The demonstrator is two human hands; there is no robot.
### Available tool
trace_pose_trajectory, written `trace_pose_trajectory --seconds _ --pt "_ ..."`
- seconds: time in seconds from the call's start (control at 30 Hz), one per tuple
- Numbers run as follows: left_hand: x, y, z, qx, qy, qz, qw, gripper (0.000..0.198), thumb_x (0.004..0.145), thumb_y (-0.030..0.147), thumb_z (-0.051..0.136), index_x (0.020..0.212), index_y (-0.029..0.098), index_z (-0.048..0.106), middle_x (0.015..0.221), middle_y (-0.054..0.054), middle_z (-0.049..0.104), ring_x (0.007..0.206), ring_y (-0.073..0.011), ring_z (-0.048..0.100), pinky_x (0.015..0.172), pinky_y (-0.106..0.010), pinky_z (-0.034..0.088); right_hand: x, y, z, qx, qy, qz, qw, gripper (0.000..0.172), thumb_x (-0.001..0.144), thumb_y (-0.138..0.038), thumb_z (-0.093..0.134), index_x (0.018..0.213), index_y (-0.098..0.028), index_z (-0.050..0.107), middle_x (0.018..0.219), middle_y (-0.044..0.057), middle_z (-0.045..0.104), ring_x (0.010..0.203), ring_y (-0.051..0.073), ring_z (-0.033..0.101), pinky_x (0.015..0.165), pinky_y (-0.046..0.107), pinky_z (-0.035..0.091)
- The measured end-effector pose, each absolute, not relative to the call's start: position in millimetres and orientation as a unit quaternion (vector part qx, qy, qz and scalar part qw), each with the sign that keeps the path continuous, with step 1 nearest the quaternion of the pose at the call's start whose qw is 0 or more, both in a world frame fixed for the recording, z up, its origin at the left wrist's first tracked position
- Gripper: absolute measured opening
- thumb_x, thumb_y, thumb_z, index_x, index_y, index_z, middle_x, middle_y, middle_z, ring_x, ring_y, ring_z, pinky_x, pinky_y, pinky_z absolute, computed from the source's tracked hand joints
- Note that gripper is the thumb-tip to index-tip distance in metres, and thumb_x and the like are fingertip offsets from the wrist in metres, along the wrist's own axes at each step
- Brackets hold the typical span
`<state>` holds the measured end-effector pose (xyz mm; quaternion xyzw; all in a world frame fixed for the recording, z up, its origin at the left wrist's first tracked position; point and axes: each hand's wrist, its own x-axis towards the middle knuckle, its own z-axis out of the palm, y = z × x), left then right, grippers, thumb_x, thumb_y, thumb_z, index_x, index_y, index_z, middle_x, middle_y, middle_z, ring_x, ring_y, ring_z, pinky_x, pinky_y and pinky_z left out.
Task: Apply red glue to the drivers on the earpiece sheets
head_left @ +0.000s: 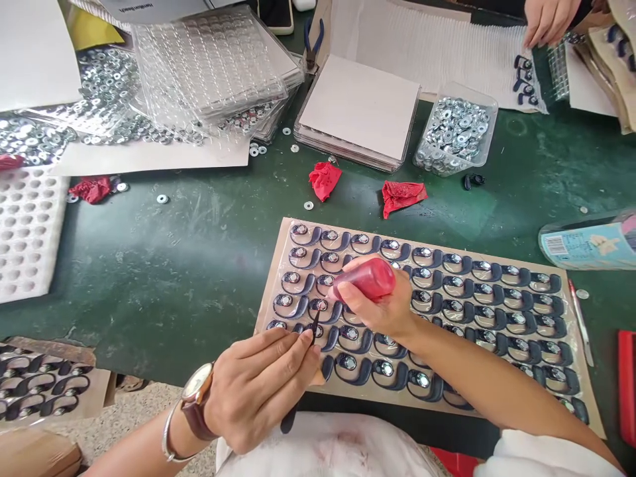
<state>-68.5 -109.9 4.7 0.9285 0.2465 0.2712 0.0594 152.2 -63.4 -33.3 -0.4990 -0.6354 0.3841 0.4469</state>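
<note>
My left hand [268,384], with a watch and a bracelet on the wrist, is closed on black tweezers [316,323]. Their tip points at a dark curved part with a shiny round metal centre [322,305]. My right hand [385,308] is wrapped round a red squeeze bottle [370,277], tilted so that its nozzle end is near the same part. Under both hands lies a brown cardboard sheet [271,291] under clear film, bearing rows of these dark curved parts. My hands and the bottle hide some of them.
Beyond the sheet are crumpled red cloths [325,180], a clear tub of metal washers [454,132] and stacked clear trays [358,109]. Loose washers [109,79] and a white dimpled tray [24,232] lie left. A blue canister [586,242] lies right. Another person's hand [551,20] shows at top right.
</note>
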Motion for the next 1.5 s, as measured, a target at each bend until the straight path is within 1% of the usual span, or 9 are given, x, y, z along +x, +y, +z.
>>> trace_pose_trajectory --seconds 0.2,0.33,0.5,0.63,0.87,1.13,1.3,1.4,1.5 --pt "-71 -112 -5 0.916 0.252 0.306 0.065 0.020 0.092 0.011 0.053 0.100 0.006 0.070 0.097 -0.011 0.075 0.096 -0.0186 0.071 0.085 -0.030 0.060 152 -63 -33 -0.519 -0.631 0.395 0.419 0.015 0.081 -0.033 0.070 0.081 -0.019 0.064 0.062 0.001 0.070 0.059 0.017 0.068 0.065 0.030 0.056" --pt "-73 -113 -8 0.915 0.252 0.308 0.068 0.020 0.092 0.012 0.052 0.101 0.006 0.069 0.098 -0.010 0.075 0.095 -0.0181 0.071 0.085 -0.029 0.060 150 -63 -33 -0.520 -0.638 0.392 0.411 0.016 0.081 -0.035 0.069 0.081 -0.019 0.066 0.064 0.001 0.070 0.061 0.017 0.068 0.065 0.030 0.056" --pt "-73 -108 -1 0.915 0.265 0.286 0.103 0.017 0.089 0.013 0.058 0.099 0.006 0.070 0.096 -0.010 0.075 0.090 -0.0182 0.072 0.083 -0.030 0.060 152 -61 -28 -0.527 -0.664 0.350 0.399 0.023 0.084 -0.037 0.065 0.068 -0.020 0.067 0.065 0.003 0.071 0.059 0.016 0.066 0.064 0.030 0.055" --pt "-73 -102 4 0.908 0.275 0.293 0.123 0.018 0.089 0.012 0.055 0.097 0.008 0.070 0.091 -0.009 0.076 0.084 -0.0170 0.072 0.079 -0.030 0.060 155 -61 -25 -0.525 -0.675 0.343 0.389 0.026 0.084 -0.038 0.065 0.065 -0.021 0.067 0.062 0.002 0.070 0.057 0.016 0.066 0.063 0.029 0.055" --pt "-71 -93 6 0.883 0.301 0.320 0.167 0.014 0.086 0.009 0.057 0.095 0.011 0.068 0.083 -0.005 0.075 0.075 -0.0139 0.072 0.073 -0.026 0.059 155 -64 -25 -0.515 -0.651 0.374 0.413 0.020 0.084 -0.037 0.066 0.075 -0.018 0.066 0.057 0.002 0.068 0.052 0.016 0.064 0.058 0.030 0.055" --pt "-72 -88 3 0.855 0.313 0.354 0.213 0.016 0.083 0.004 0.059 0.095 0.010 0.067 0.082 -0.006 0.074 0.074 -0.0137 0.070 0.072 -0.027 0.058 154 -65 -27 -0.516 -0.665 0.365 0.397 0.021 0.083 -0.039 0.066 0.074 -0.019 0.066 0.058 0.001 0.068 0.052 0.016 0.064 0.059 0.030 0.056" --pt "-73 -82 2 0.847 0.323 0.359 0.224 0.017 0.085 0.006 0.059 0.098 0.014 0.066 0.085 -0.004 0.075 0.073 -0.0131 0.071 0.070 -0.025 0.057 153 -66 -26 -0.511 -0.665 0.373 0.397 0.023 0.084 -0.040 0.065 0.076 -0.019 0.067 0.057 0.001 0.067 0.052 0.016 0.065 0.058 0.030 0.056" --pt "-74 -77 1 0.837 0.338 0.358 0.239 0.017 0.084 0.005 0.060 0.097 0.015 0.066 0.084 -0.003 0.075 0.071 -0.0127 0.070 0.068 -0.025 0.056 151 -66 -28 -0.503 -0.665 0.378 0.402 0.022 0.083 -0.039 0.067 0.077 -0.019 0.066 0.060 0.002 0.068 0.053 0.016 0.065 0.056 0.029 0.056" --pt "-76 -73 0 0.824 0.354 0.359 0.260 0.018 0.082 0.002 0.063 0.095 0.013 0.066 0.083 -0.003 0.075 0.070 -0.0121 0.068 0.066 -0.024 0.054 149 -68 -32 -0.483 -0.678 0.367 0.415 0.018 0.083 -0.037 0.068 0.080 -0.019 0.065 0.065 0.002 0.070 0.058 0.016 0.066 0.059 0.029 0.057"
